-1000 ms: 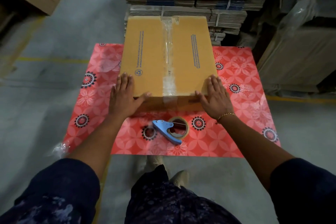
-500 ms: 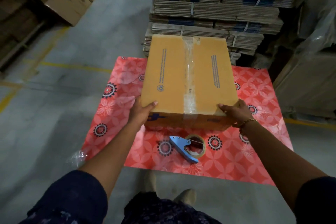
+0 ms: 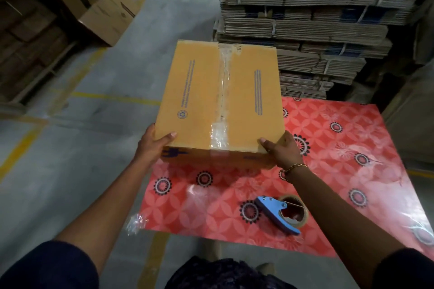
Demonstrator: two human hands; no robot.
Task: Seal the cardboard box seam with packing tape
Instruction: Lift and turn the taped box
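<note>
Gripping the taped cardboard box (image 3: 220, 103) at its two near corners, left hand (image 3: 153, 145) clamped on the left corner with thumb lying over the top face, right hand (image 3: 280, 150) clamped likewise on the right; holding the box over the near-left part of the red floral mat (image 3: 340, 148), long axis and clear tape strip (image 3: 222, 91) running straight away between the hands; leaving the blue tape dispenser (image 3: 280, 216) lying on the mat below the right forearm, nearer that hand; judging the seam already sealed
</note>
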